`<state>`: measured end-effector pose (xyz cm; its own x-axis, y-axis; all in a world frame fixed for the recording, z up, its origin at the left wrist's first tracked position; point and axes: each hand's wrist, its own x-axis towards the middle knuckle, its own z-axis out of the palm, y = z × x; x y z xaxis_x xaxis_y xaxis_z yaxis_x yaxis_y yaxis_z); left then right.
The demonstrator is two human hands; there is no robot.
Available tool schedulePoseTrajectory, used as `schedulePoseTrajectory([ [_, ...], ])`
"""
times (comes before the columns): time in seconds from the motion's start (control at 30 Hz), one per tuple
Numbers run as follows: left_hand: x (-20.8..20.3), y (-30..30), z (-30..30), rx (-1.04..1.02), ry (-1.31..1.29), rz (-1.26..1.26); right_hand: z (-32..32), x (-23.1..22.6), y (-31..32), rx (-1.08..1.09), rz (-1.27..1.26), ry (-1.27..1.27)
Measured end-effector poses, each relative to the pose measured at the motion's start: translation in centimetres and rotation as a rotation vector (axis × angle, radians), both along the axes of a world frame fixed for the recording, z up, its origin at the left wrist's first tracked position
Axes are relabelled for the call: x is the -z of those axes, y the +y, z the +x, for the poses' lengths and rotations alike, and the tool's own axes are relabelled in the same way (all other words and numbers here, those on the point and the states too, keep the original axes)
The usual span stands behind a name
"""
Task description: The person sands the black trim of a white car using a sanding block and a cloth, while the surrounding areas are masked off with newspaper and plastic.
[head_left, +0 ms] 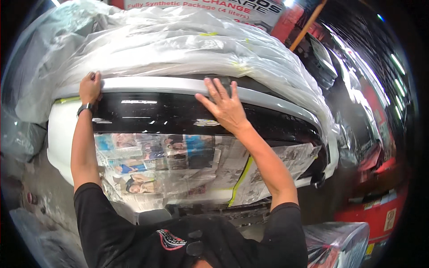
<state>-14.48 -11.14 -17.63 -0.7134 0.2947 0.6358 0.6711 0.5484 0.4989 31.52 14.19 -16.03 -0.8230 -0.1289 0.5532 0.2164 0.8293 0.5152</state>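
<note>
Tube lights [399, 87] glow at right, glare streaks the black panel [174, 112], corners darken.

My right hand [225, 111] spreads its fingers over a dark pad [227, 84] against the pale silvery strip [156, 84] above the glossy black panel [165, 109]. My left hand [90, 88], a dark watch [85, 108] on its wrist, curls near the strip's left end; I cannot tell whether it holds anything. Below the panel lies newspaper [178, 163] with yellow-green tape [241, 180], and translucent plastic sheeting [147, 47] bunches beyond the strip.
</note>
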Motion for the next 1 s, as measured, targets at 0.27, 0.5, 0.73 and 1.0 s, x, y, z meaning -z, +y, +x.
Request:
schedulePoseTrajectory([
  [0.27, -1.3, -1.0, 2.5, 0.009, -0.103, 0.021, 8.4, -0.1, 4.1, 0.212, 0.039, -0.072],
  [0.5, 0.0, -0.2, 0.1, 0.001, 0.020, -0.027, 18.1, 1.1, 7.9, 0.452, -0.102, 0.038],
  [0.73, 0.4, -0.4, 1.5, -0.380, 0.314, -0.098, 24.3, 5.0, 2.2, 0.529, -0.589, 0.457],
  [1.0, -3.4, 5.0, -2.6, 0.180, -0.082, -0.241, 31.0, 10.3, -2.9, 0.556, -0.812, 0.696],
])
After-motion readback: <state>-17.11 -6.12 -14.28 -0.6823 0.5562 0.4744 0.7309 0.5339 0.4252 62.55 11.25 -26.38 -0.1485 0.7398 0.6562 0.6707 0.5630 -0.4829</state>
